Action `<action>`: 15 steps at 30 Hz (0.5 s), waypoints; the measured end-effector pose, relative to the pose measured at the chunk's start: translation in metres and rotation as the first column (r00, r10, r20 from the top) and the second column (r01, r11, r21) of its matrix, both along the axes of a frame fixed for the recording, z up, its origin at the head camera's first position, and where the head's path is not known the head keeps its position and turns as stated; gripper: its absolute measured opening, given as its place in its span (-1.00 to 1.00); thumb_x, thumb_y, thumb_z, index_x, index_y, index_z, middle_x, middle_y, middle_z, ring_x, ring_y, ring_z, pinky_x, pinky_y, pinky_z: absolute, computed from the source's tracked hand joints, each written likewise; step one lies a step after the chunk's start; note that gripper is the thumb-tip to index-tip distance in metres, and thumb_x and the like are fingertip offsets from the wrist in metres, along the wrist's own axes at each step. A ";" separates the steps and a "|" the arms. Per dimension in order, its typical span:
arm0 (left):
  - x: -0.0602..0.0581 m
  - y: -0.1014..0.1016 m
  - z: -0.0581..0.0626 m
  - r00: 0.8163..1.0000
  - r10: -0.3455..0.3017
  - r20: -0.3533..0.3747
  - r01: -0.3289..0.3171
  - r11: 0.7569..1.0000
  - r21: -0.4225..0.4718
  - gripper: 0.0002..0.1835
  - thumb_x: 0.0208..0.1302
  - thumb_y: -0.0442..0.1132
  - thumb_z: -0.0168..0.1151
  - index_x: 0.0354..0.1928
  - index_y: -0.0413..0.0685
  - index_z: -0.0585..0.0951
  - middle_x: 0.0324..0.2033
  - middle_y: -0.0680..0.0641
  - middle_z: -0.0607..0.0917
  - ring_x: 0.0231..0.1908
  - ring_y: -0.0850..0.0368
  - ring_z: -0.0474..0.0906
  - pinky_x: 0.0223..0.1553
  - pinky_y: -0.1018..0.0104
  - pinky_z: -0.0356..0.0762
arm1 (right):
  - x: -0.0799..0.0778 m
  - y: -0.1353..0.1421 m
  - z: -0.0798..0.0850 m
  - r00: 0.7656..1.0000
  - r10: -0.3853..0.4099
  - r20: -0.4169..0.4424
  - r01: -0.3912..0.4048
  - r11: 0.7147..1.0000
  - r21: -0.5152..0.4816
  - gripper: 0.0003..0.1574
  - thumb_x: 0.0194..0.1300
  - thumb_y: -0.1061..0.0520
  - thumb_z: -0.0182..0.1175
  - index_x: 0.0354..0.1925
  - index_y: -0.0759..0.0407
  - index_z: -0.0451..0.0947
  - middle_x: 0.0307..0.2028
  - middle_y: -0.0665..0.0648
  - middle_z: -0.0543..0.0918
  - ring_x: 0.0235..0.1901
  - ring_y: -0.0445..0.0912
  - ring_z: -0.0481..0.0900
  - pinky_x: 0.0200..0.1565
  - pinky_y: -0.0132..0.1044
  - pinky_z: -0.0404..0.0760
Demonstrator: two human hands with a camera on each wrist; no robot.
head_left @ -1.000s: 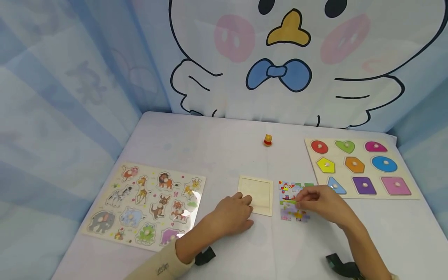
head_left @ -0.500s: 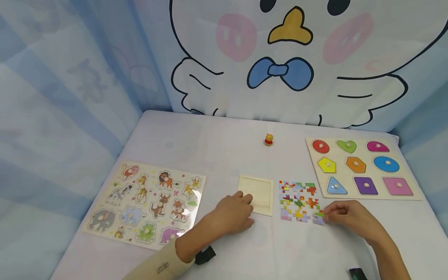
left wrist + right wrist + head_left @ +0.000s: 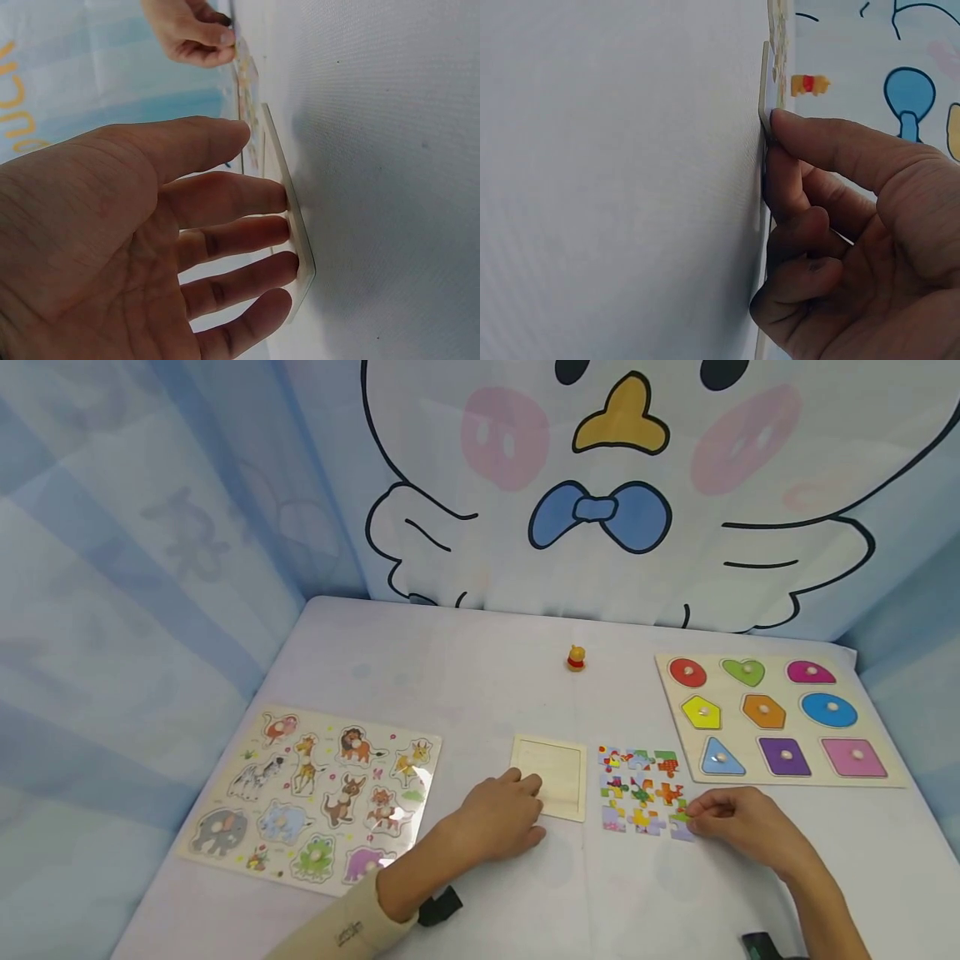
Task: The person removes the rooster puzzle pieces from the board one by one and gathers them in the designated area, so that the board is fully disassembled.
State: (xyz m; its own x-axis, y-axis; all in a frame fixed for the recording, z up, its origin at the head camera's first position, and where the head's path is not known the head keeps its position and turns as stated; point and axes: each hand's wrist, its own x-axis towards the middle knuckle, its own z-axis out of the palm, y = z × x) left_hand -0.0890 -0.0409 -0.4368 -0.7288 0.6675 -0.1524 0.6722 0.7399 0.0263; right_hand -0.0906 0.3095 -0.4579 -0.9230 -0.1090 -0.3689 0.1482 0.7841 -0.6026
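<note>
Small colourful jigsaw pieces [image 3: 641, 791] lie in a loose square of rows, slightly apart. At its near right corner, my right hand [image 3: 750, 827] pinches a purple and green jigsaw piece [image 3: 681, 829] between thumb and index finger. The right wrist view shows that piece [image 3: 766, 86] edge-on at the thumb tip, low over the cloth. My left hand [image 3: 495, 818] rests its nearly straight fingertips on a shallow square wooden tray [image 3: 562, 777], left of the pieces. In the left wrist view, the fingertips touch the tray's edge [image 3: 289, 180], thumb apart.
An animal peg board [image 3: 307, 802] lies at the left. At the right is a shapes peg board [image 3: 795, 718], just beyond the right hand. A small bear figurine [image 3: 575, 658] stands farther back. A printed curtain [image 3: 600, 577] closes off the table's rear.
My right hand has moved from over the jigsaw pieces to their near right corner, uncovering them. The corner piece has shifted slightly toward the others. My left hand stays put on the tray.
</note>
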 end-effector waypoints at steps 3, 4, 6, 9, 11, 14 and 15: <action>0.000 0.000 -0.001 1.000 0.001 -0.001 -0.001 1.000 0.008 -0.72 0.33 0.08 0.24 -0.29 0.07 0.74 -0.17 0.10 0.55 -0.21 0.16 0.42 -0.34 0.33 0.48 | 0.001 -0.002 0.000 1.000 0.000 -0.007 0.000 1.000 0.011 -0.79 0.21 0.11 0.40 -0.24 0.22 0.69 -0.44 0.05 0.60 -0.36 -0.04 0.49 -0.35 -0.33 0.47; 0.000 0.000 -0.001 1.000 0.001 -0.002 -0.001 1.000 0.009 -0.72 0.33 0.08 0.24 -0.29 0.07 0.74 -0.17 0.10 0.55 -0.22 0.16 0.42 -0.35 0.34 0.48 | 0.001 -0.002 0.000 1.000 -0.001 -0.009 0.002 1.000 0.017 -0.79 0.20 0.11 0.40 -0.25 0.22 0.69 -0.45 0.04 0.60 -0.36 -0.04 0.48 -0.36 -0.33 0.46; 0.000 0.001 -0.002 1.000 -0.001 -0.001 0.001 1.000 0.009 -0.72 0.33 0.08 0.24 -0.30 0.07 0.74 -0.17 0.10 0.56 -0.22 0.16 0.42 -0.35 0.35 0.47 | 0.002 -0.003 0.001 1.000 -0.003 -0.011 0.003 1.000 0.028 -0.80 0.20 0.11 0.40 -0.25 0.22 0.69 -0.45 0.04 0.59 -0.36 -0.05 0.48 -0.36 -0.32 0.46; 0.000 0.001 -0.003 1.000 -0.002 0.002 0.002 1.000 0.006 -0.72 0.33 0.08 0.24 -0.29 0.07 0.75 -0.15 0.10 0.56 -0.21 0.16 0.43 -0.35 0.35 0.47 | 0.003 -0.005 0.001 1.000 -0.006 -0.014 0.006 0.999 0.045 -0.81 0.20 0.10 0.40 -0.26 0.20 0.68 -0.45 0.04 0.58 -0.37 -0.05 0.48 -0.37 -0.32 0.46; 0.000 0.000 -0.003 1.000 -0.002 0.002 0.002 1.000 0.005 -0.72 0.33 0.08 0.24 -0.29 0.07 0.75 -0.14 0.10 0.57 -0.20 0.16 0.43 -0.35 0.34 0.48 | 0.003 -0.005 0.001 1.000 -0.004 -0.019 0.005 0.999 0.054 -0.81 0.21 0.10 0.40 -0.26 0.19 0.68 -0.45 0.03 0.59 -0.38 -0.05 0.48 -0.37 -0.31 0.46; -0.001 0.000 -0.003 1.000 0.003 0.009 -0.003 1.000 0.011 -0.72 0.33 0.08 0.24 -0.30 0.07 0.75 -0.13 0.09 0.57 -0.20 0.16 0.43 -0.35 0.34 0.48 | 0.003 -0.005 0.001 1.000 -0.003 -0.030 0.005 0.998 0.069 -0.82 0.21 0.10 0.40 -0.27 0.18 0.69 -0.46 0.02 0.59 -0.38 -0.06 0.49 -0.37 -0.30 0.46; -0.001 0.000 -0.003 1.000 0.005 0.012 -0.005 1.000 0.013 -0.72 0.33 0.08 0.24 -0.30 0.06 0.75 -0.13 0.09 0.57 -0.20 0.16 0.44 -0.35 0.34 0.48 | 0.003 -0.006 0.001 0.999 -0.005 -0.033 0.007 0.997 0.072 -0.82 0.20 0.10 0.40 -0.27 0.18 0.69 -0.46 0.02 0.59 -0.39 -0.06 0.49 -0.37 -0.30 0.46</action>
